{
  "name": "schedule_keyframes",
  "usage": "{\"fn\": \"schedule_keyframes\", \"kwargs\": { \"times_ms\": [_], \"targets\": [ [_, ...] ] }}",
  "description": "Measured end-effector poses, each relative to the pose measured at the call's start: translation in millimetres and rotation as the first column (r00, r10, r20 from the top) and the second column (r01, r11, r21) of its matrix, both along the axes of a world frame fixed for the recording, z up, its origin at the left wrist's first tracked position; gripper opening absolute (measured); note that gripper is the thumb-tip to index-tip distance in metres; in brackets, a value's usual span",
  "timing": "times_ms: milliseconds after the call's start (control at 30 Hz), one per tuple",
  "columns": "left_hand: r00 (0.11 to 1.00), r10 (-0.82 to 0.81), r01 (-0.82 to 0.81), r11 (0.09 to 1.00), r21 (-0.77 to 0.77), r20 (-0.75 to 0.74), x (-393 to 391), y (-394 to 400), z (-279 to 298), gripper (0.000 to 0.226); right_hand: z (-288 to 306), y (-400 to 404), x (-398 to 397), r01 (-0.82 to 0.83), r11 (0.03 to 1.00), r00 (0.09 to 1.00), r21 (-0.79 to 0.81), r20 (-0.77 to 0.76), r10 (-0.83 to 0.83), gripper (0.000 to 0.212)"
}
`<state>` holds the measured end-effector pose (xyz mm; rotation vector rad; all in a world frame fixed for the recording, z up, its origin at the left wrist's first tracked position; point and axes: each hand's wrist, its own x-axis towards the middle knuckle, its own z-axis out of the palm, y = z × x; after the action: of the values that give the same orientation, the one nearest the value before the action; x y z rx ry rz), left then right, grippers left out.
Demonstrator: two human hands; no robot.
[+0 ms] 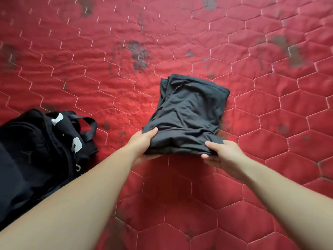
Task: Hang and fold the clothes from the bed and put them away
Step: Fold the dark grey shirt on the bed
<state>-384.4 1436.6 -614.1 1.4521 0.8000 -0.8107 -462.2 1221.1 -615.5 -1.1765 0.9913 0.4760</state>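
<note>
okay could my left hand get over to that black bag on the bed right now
Probably not yet: the left hand grips the folded dark garment. Once it lets go, bare red quilt lies between it and the black bag.

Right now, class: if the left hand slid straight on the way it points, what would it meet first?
The left hand already grips the near edge of the folded dark grey garment, so it would push into that cloth first. Beyond it lies only the red quilted bedspread, as far as the view shows.

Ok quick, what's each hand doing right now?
Left hand: grips the near left corner of the folded dark garment.
Right hand: grips its near right corner.
</note>
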Motion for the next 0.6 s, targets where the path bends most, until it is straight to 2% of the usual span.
{"fn": "schedule_keyframes", "kwargs": {
  "times_ms": [100,167,200,333,433,600],
  "targets": [
    [0.978,0.111,-0.108,0.994,-0.024,0.179,12,-20,36,0.041,52,-26,23,-0.040,0.997,0.991,-0.062,0.126,0.048,0.012],
    [0.909,0.237,-0.223,0.971,-0.082,0.343,25,-35,67,0.046,92,-44,45,0.032,0.989,0.960,-0.143,0.281,0.009,0.011],
    [0.885,0.261,-0.230,0.965,-0.127,0.386,32,-44,83,0.046,113,-53,54,0.072,0.982,0.942,-0.175,0.336,-0.010,0.009],
    [0.918,0.067,-0.033,0.995,-0.094,0.390,53,-66,133,0.032,160,-77,65,0.117,0.957,0.938,-0.265,0.345,-0.020,0.012],
    [0.897,0.032,0.046,0.985,-0.164,0.441,66,-75,163,0.020,182,-88,76,0.205,0.944,0.918,-0.259,0.386,-0.093,0.010],
    [0.886,-0.027,0.104,0.984,-0.142,0.463,87,-86,203,0.020,211,-99,96,0.266,0.926,0.899,-0.267,0.416,-0.138,0.011]
  ]
}}
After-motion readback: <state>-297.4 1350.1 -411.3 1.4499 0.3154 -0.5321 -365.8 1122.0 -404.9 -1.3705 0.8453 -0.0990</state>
